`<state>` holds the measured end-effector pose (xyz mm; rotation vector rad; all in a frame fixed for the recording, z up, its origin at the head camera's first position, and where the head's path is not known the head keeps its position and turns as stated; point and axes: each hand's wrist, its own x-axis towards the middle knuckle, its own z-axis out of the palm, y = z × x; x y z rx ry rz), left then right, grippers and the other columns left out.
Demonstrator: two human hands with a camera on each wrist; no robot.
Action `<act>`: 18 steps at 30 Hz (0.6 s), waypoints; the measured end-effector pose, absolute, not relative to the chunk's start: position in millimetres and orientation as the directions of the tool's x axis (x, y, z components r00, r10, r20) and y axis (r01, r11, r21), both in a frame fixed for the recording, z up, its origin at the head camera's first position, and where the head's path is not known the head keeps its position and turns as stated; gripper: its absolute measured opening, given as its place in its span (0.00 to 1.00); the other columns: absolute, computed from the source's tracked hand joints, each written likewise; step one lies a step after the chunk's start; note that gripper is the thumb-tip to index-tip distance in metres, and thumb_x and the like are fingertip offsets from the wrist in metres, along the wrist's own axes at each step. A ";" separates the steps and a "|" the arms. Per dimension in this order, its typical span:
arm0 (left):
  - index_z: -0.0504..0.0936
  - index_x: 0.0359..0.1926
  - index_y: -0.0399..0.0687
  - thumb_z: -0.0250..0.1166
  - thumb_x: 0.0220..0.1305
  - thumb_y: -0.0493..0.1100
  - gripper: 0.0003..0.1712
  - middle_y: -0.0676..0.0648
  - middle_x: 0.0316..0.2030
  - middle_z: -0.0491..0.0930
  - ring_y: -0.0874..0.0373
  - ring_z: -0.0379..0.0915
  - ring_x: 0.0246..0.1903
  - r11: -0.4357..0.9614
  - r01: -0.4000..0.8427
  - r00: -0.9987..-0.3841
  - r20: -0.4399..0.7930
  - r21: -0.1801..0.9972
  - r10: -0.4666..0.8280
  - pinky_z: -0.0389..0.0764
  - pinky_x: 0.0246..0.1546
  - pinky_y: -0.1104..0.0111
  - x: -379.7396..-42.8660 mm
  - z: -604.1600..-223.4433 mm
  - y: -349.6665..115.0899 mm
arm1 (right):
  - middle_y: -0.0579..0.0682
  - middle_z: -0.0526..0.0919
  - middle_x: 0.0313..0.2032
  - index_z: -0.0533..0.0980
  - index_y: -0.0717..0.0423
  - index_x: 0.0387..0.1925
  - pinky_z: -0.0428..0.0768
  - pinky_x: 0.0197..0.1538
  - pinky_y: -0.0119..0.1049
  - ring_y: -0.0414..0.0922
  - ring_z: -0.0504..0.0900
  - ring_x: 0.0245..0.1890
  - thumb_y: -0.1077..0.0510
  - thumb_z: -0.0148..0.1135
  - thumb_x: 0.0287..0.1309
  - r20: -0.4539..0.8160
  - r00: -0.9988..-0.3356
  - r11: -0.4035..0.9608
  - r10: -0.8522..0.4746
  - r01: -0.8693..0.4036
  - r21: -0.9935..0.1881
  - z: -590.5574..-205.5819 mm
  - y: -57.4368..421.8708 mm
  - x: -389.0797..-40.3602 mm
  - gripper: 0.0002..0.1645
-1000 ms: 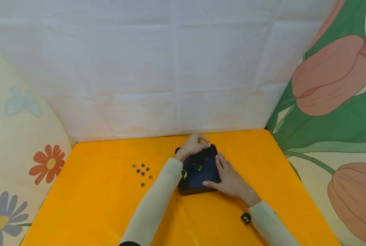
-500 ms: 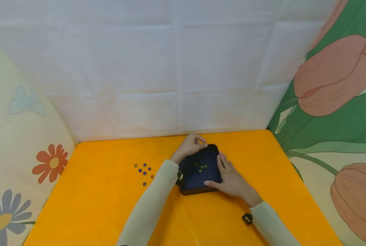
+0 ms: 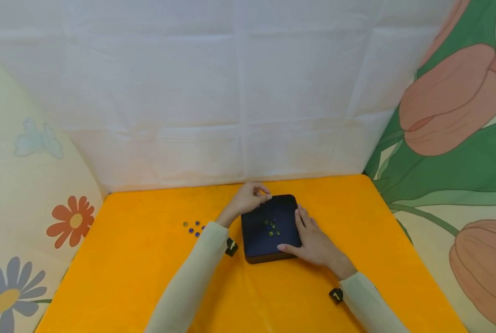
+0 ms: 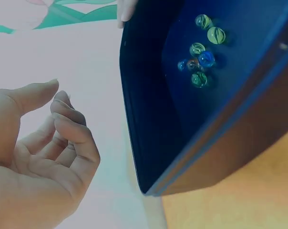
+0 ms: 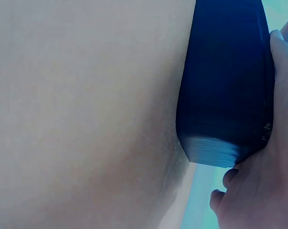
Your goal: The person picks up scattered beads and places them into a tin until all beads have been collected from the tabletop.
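Observation:
A dark square box (image 3: 269, 259) with low walls stands on the yellow tabletop. Inside lie several glass marbles (image 4: 216, 36), greenish-yellow, blue and one brownish. My left hand (image 3: 246, 198) hovers near the box's far left corner; in the left wrist view its fingers are loosely bent and hold nothing. My right hand (image 3: 318, 245) holds the box at its right side, thumb over the rim near the front and fingers along the outer wall. The right wrist view shows that wall of the box (image 5: 225, 71) close up.
Several small marbles (image 3: 191, 230), blue and yellowish, lie on the table (image 3: 139, 259) left of the box, partly hidden by the left sleeve (image 3: 198, 273). A white cloth (image 3: 181, 92) hangs behind the table. Flower-patterned cloths (image 3: 452, 101) stand at both sides.
My left hand has moved left from above the box to beside its far left corner, uncovering more of the box. The marbles inside have shifted slightly. The right hand stays on the box.

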<state>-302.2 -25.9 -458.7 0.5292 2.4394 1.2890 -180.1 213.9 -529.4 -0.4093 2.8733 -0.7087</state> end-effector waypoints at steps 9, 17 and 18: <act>0.86 0.54 0.45 0.66 0.75 0.50 0.16 0.33 0.44 0.86 0.37 0.83 0.41 0.535 0.131 -0.888 -0.141 0.835 0.437 0.82 0.35 0.66 -288.0 -454.0 -44.8 | 0.62 0.34 0.85 0.40 0.64 0.83 0.51 0.82 0.63 0.61 0.43 0.85 0.17 0.57 0.60 -0.069 -0.951 0.850 -0.301 -0.235 -0.471 -529.5 213.4 -179.2 0.75; 0.85 0.55 0.46 0.64 0.77 0.50 0.16 0.38 0.37 0.85 0.32 0.80 0.39 0.516 0.125 -0.891 -0.133 0.847 0.434 0.78 0.31 0.64 -277.7 -453.6 -72.8 | 0.60 0.33 0.85 0.39 0.62 0.84 0.51 0.82 0.62 0.61 0.43 0.85 0.16 0.56 0.60 -0.089 -0.954 0.855 -0.287 -0.214 -0.473 -528.1 211.7 -178.0 0.75; 0.85 0.55 0.46 0.64 0.77 0.50 0.15 0.39 0.37 0.85 0.33 0.80 0.39 0.518 0.127 -0.893 -0.130 0.846 0.431 0.77 0.31 0.65 -276.6 -454.4 -77.3 | 0.60 0.32 0.85 0.39 0.62 0.84 0.52 0.82 0.62 0.61 0.43 0.85 0.16 0.56 0.60 -0.091 -0.954 0.855 -0.285 -0.210 -0.473 -528.3 211.6 -178.1 0.75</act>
